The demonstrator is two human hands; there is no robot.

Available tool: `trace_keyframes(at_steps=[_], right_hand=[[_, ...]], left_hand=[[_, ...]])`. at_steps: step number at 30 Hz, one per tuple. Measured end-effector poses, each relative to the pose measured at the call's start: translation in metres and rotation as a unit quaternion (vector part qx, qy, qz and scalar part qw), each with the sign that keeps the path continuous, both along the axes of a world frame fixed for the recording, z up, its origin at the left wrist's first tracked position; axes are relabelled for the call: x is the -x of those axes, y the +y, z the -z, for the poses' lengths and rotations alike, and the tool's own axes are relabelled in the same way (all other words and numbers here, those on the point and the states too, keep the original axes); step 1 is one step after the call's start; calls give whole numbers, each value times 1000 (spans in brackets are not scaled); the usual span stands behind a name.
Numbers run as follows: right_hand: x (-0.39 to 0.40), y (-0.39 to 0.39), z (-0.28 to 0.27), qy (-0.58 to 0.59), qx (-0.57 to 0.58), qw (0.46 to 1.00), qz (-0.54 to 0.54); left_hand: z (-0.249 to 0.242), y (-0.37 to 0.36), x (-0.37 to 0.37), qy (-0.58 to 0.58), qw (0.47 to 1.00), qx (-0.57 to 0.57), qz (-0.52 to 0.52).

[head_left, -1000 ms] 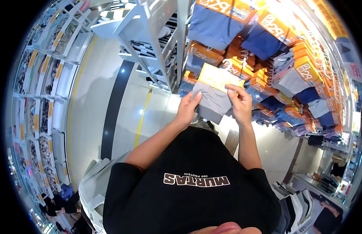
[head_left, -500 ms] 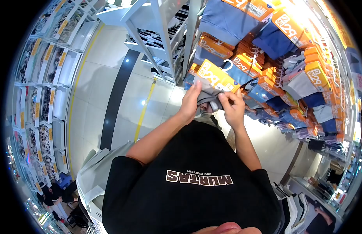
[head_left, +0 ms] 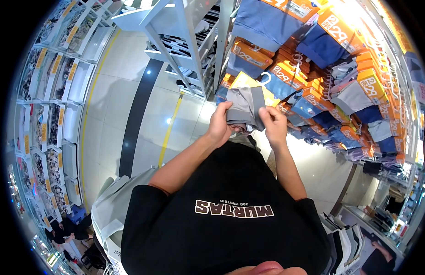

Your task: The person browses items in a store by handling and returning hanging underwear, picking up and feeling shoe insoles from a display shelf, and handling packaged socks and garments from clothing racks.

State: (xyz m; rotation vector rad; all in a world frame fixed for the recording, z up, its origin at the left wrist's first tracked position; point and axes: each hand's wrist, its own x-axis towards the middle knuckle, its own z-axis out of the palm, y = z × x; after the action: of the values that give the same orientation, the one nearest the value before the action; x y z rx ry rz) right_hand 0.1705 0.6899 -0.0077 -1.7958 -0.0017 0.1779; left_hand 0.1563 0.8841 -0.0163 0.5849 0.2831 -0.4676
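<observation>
Folded grey underwear [head_left: 240,103] with darker grey bands is between my two hands, in front of my chest. My left hand [head_left: 219,123] grips its left edge, the thumb on top and the other fingers hidden beneath. On the opposite side, my right hand [head_left: 273,124] pinches the dark band near the corner. Behind the underwear, an orange price card [head_left: 270,97] with a white plastic hook [head_left: 266,78] sticks out, mostly covered by the fabric.
To the right, racks hold several packs of underwear [head_left: 322,43] with orange price cards. A white metal shelf frame [head_left: 194,46] stands ahead. White bins [head_left: 75,121] line the left. Clothes hang near my sides, and other people are at the lower edges.
The grey fabric has been folded up over the orange card, hiding most of its printing. My left hand has moved slightly down and left; my right hand now holds the dark band upright.
</observation>
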Motion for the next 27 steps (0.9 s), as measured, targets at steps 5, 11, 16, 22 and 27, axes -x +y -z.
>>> trace_keyframes(at_steps=[5,11,16,22,27], right_hand=[[9,24,-32,-184,118,975,-42],[4,18,-11,-144,56,988,-1],[-2,4,16,18,-59,998,33],[6,11,2,-25,-52,998,36],[3,3,-17,-181,6,983,26]], left_hand=[[-10,-12,-2,31,988,-143,-52],[-24,-6,-1,-20,998,-52,-2],[-6,1,2,-63,993,-94,28],[0,1,4,-51,992,-117,-3],[29,-2,1,22,994,-80,-74]])
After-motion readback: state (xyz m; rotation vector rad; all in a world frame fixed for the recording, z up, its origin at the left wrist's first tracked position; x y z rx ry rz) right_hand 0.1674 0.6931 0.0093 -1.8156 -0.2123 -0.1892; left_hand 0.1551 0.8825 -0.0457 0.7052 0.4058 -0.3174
